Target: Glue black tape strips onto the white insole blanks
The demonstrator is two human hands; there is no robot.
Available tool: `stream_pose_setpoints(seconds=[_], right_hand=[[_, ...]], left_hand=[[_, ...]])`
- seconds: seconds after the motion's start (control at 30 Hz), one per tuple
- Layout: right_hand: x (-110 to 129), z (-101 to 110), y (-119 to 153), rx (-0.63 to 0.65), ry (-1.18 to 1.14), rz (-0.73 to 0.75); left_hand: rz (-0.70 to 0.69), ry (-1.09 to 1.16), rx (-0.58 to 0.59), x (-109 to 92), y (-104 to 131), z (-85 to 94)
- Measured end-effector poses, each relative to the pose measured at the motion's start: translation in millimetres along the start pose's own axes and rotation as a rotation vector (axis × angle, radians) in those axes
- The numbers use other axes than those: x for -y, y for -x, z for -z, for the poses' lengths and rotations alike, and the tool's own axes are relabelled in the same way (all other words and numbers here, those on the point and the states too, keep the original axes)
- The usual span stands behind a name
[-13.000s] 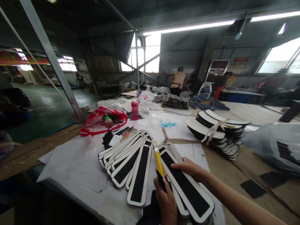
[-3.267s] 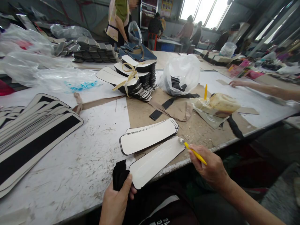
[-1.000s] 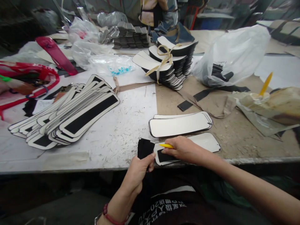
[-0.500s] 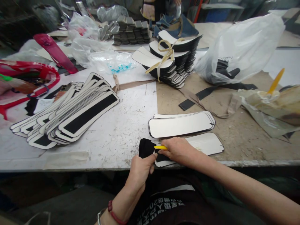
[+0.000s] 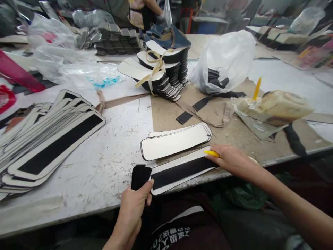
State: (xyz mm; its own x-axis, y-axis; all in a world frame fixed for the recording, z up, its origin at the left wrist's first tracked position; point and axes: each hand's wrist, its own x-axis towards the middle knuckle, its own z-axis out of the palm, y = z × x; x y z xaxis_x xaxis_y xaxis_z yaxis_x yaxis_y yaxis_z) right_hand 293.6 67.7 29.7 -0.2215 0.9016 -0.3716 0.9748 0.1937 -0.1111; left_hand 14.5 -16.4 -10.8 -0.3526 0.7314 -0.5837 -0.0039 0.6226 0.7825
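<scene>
Panel (image 5: pixel 179 163) lies between left hand (image 5: pixel 134 203) — clasping black strips (image 5: pixel 140 176) — and right hand (image 5: pixel 230 159) (gripping yellow handle (image 5: pixel 212 153)).

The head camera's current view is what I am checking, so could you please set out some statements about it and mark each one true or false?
1. The left hand holds a black bundle at the left end of a panel. True.
2. That panel is plain white from end to end. False: a black strip runs along it.
3. A yellow handle juts from the right hand. True.
4. The upright yellow stick stands in a clear plastic bag. False: it rises at the left end of the stained container.
5. A cream ribbon binds the stacked curved pieces. True.
</scene>
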Motion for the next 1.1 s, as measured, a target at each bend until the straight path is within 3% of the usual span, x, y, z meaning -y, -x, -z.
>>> stream_pose_setpoints(seconds=[0.23, 0.53, 0.87, 1.1], right_hand=[[13, -9, -9, -0.024, 0.183, -0.062], [1, -13, -23, 0.090, 0.164, 0.003], [-5, -17, -33, 0.118, 0.185, 0.036], [-24, -12, -23, -0.073, 0.240, -0.125]], left_hand=[[-0.010, -0.045, -0.016, 4, -3, -3.6], [0.011, -0.108, -0.022, 4, -4, -4.2], [0.065, -0.138, -0.064, -2, -1, -8.8], [0.047, -0.225, -0.068, -4, 0, -9.8]])
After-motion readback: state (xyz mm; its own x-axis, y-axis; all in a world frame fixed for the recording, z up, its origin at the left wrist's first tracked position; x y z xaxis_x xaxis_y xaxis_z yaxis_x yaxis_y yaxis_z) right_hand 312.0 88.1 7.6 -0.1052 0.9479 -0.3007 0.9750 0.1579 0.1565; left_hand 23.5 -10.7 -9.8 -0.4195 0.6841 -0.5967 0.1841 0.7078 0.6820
